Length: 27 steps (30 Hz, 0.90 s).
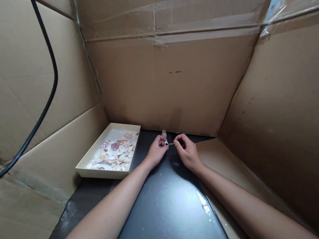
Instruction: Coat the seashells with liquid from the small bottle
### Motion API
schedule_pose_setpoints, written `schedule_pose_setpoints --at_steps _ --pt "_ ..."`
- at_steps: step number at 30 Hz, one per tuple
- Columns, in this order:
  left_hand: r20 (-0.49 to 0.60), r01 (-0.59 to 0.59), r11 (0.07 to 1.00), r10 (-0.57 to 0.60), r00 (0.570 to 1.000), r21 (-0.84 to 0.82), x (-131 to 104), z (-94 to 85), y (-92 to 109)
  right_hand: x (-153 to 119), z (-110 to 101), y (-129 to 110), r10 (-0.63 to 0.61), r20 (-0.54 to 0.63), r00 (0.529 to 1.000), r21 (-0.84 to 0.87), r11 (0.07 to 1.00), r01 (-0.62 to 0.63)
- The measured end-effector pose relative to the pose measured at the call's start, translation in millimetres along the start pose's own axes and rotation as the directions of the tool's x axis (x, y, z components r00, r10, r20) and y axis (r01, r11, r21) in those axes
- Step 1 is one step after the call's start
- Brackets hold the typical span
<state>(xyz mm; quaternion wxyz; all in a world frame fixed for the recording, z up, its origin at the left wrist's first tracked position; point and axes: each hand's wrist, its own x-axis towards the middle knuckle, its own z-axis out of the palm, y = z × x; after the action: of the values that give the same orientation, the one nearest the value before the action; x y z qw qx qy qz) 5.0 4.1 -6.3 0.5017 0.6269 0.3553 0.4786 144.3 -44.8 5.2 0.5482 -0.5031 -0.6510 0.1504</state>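
My left hand (157, 152) is closed in a pinch on a small white piece (166, 143), which looks like a shell but is too small to be sure of. Facing it, my right hand (187, 151) pinches a thin, pale stick (171, 144). The stick's far end reaches the white piece, and its near end is hidden in my fingers. Just behind my left fingertips stands a small clear bottle (164, 133). To the left, a cream tray (104, 176) holds a heap of seashells (116, 151), white, purple and orange-brown.
A dark, glossy tabletop (161, 214) lies under my hands, with a flat cardboard sheet (212, 159) along its right side. Tall cardboard walls (185, 88) enclose the back and both sides. A black cable (53, 83) hangs at the upper left.
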Motion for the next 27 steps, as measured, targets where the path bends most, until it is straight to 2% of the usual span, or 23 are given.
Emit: schedule_pose_setpoints --at_steps 6,12,18,22,27 --pt "0.008 0.003 1.0 -0.003 1.0 0.004 -0.3 -0.1 -1.2 0.6 -0.1 -1.4 -0.021 -0.024 1.0 -0.035 0.999 0.02" --pt "0.006 -0.007 1.0 0.007 1.0 -0.002 -0.2 0.1 -1.2 -0.4 0.1 -0.9 -0.003 0.015 1.0 0.059 0.998 0.002" --pt "0.017 -0.003 1.0 0.003 1.0 0.012 -0.8 0.1 -0.9 -0.4 0.0 -1.9 -0.036 -0.02 0.999 -0.045 0.998 0.035" --pt "0.017 -0.001 1.0 0.001 1.0 0.007 -1.1 0.2 -0.5 -0.4 -0.8 -3.0 -0.021 0.013 1.0 0.007 1.0 0.021" --pt "0.016 -0.003 1.0 0.002 1.0 0.026 -1.3 0.3 0.0 -0.3 -0.7 -2.5 -0.018 0.005 1.0 -0.009 1.0 0.018"
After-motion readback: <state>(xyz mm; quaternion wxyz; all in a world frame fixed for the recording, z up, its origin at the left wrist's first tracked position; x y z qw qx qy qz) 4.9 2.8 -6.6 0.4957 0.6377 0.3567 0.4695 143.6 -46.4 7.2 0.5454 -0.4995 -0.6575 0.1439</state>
